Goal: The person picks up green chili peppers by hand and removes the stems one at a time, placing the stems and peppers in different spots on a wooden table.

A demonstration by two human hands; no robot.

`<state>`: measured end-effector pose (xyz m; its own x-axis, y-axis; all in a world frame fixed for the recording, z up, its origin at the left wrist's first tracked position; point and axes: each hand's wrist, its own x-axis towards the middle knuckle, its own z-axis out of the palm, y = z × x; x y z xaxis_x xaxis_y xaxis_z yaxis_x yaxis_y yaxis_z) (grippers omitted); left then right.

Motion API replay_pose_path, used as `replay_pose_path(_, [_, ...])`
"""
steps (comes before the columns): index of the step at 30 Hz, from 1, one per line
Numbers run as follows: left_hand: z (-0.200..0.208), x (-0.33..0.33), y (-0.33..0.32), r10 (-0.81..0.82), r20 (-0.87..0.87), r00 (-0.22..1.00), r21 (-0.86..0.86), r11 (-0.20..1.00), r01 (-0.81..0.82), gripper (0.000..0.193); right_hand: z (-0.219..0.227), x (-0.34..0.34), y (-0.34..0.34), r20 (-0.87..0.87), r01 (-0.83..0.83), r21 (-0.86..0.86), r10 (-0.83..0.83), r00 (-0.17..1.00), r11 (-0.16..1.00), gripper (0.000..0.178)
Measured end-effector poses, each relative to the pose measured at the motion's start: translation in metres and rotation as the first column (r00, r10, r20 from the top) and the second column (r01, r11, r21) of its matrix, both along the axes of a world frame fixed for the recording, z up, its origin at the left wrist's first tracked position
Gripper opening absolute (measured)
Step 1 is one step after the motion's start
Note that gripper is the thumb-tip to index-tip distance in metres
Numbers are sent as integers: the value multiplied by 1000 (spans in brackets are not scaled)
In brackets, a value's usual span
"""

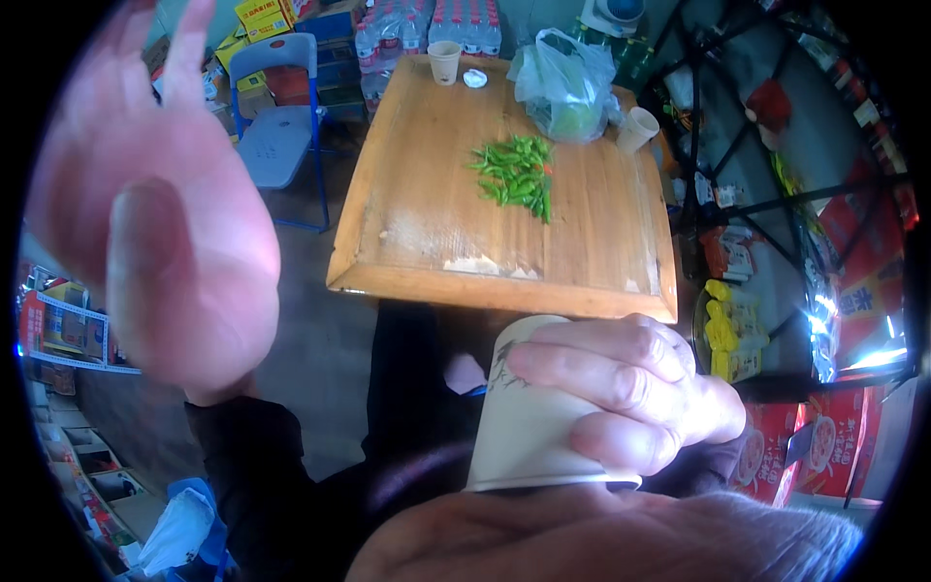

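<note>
My right hand (640,393) is wrapped round a pale paper cup (509,427) with a dark printed motif, held up close to me and tilted, in front of the table's near edge. What is inside the cup cannot be seen. Raised at the left, very near the camera, my left hand (184,228) shows its palm, fingers stretched upward and nothing in it. On the wooden table (427,213) lies a loose pile of green chili peppers (519,175) with a spot of red among them. Neither hand touches the pile.
A bulging green plastic bag (565,87) stands on the table's far side, between two paper cups (444,64) (637,130). A blue folding chair (276,145) is left of the table. Packs of bottles (465,34) sit behind; a black metal rack (693,155) with goods flanks the right.
</note>
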<state>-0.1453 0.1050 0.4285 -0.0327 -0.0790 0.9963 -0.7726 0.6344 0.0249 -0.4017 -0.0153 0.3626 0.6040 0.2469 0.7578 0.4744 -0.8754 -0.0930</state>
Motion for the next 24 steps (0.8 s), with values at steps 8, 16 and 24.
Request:
replay_pose_path(8, [-97,43,-17,83,-381,921,199,980,-6,57,-19,58,-27,-380,-87,390,246,891,917,62])
replay_pose_path(16, [-256,23,37,282,-693,663,520,833,189,47,-132,190,-67,-449,296,826,243,860,480,73])
replay_pose_path(24, [-317,-14,68,469,-764,443,608,754,249,41,-240,337,-149,-450,583,704,-382,808,405,67])
